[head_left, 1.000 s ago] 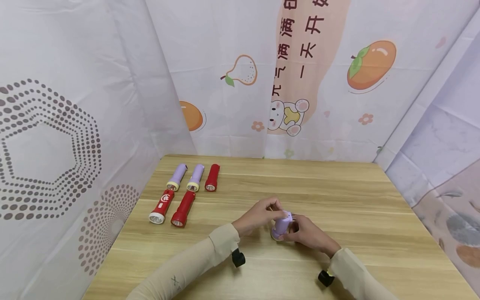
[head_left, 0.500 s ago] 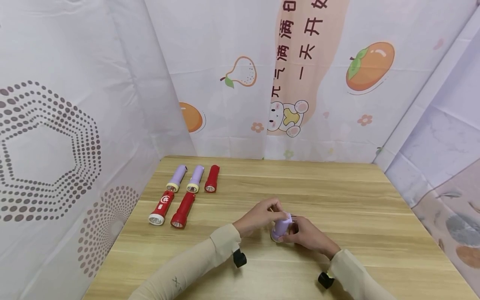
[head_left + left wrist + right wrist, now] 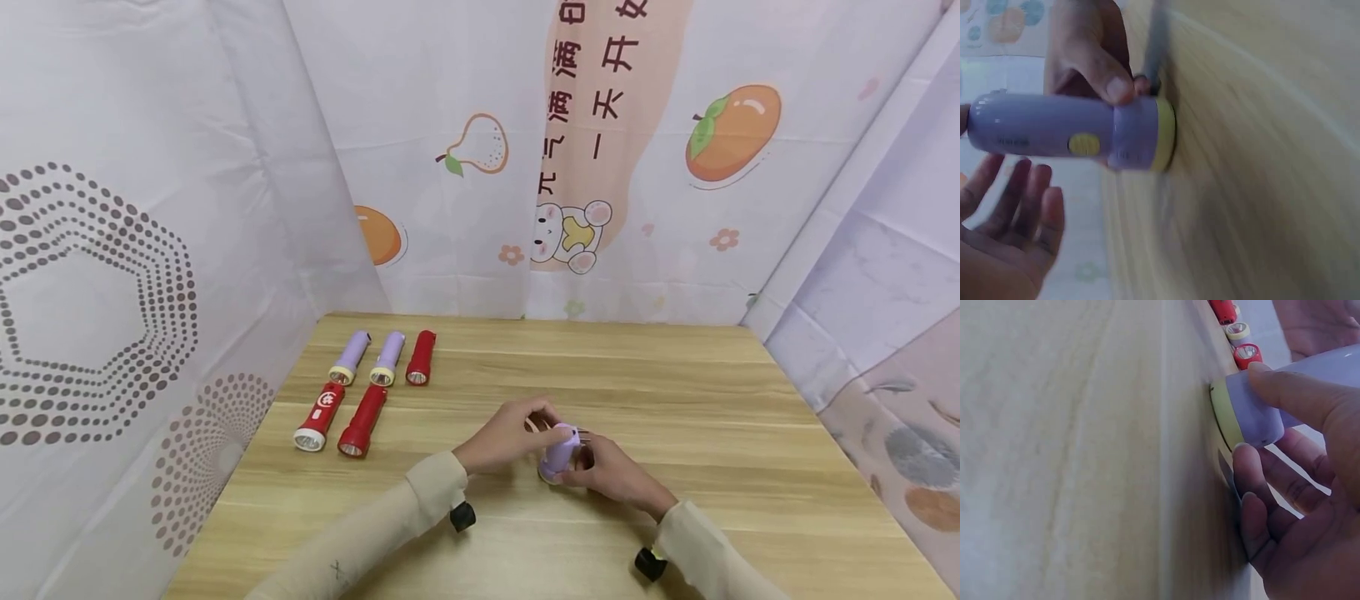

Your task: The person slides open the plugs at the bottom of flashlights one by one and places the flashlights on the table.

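One yellow button (image 3: 1084,144) shows only from left wrist; your right hand (image 3: 618,471) pinches the purple flashlight (image 3: 560,454), your left hand (image 3: 510,435) touches its tail (image 3: 985,120), grip unclear.

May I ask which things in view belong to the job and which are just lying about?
In use:
held purple flashlight
left hand
right hand

Lying about:
leftmost purple flashlight
middle purple flashlight
rear red flashlight
front plain red flashlight
red-and-white flashlight

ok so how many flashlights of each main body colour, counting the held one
Purple flashlights: 3, including the held one
Red flashlights: 3, one with a white head
Total: 6
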Available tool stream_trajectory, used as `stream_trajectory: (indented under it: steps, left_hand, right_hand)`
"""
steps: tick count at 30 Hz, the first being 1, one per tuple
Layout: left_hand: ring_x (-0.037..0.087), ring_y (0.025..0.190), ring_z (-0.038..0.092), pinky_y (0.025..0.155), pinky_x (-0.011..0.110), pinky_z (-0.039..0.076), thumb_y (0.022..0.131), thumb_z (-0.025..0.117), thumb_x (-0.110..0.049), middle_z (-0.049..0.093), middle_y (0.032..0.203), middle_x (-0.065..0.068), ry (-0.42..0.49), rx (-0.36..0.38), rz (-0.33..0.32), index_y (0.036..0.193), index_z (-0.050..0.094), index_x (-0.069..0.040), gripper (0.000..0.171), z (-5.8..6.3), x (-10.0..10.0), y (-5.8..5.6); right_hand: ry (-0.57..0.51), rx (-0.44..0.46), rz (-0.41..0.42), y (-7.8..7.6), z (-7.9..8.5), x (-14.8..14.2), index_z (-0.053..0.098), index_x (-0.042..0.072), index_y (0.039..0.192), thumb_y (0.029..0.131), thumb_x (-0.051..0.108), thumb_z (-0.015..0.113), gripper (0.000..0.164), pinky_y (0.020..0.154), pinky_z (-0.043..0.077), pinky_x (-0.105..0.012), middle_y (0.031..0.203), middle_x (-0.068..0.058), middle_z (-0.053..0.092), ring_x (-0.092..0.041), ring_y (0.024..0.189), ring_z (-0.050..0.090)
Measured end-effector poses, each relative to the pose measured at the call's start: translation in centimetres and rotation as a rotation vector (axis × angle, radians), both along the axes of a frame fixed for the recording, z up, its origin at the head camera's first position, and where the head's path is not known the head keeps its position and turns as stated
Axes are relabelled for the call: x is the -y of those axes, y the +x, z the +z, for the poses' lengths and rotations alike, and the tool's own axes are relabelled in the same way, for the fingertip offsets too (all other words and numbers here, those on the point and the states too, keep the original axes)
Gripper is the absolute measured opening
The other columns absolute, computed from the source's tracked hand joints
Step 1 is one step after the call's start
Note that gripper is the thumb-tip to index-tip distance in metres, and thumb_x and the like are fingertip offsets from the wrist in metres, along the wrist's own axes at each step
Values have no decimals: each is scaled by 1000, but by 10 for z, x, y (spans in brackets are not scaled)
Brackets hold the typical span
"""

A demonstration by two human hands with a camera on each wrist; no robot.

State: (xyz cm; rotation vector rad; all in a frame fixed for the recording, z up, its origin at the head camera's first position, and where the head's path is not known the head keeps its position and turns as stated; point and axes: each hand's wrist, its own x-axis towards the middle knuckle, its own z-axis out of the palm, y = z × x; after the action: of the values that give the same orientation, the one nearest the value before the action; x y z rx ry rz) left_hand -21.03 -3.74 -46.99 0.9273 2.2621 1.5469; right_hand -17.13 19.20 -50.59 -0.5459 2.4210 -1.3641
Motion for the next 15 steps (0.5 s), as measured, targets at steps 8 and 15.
stream_trajectory:
  steps: [8, 15]
  left_hand:
    - [5, 94, 64, 81, 33, 56, 88, 84, -30, 68, 103, -15, 5, -256, -38, 116, 70, -21, 32, 0, 7, 2]
    - [3, 95, 63, 81, 28, 57, 90, 82, -26, 66, 111, -10, 32, -329, -21, 124, 69, -18, 37, -6, 8, 8]
  right_hand:
    - [-21, -36, -22, 1, -3, 1, 66, 13, 125, 87, 27, 85, 45, 56, 42, -23, 88, -7, 58, -13, 71, 50]
    - [-27, -71, -83, 5, -12, 0, 66, 12, 123, 84, 28, 88, 48, 59, 45, -23, 84, -5, 60, -12, 71, 53]
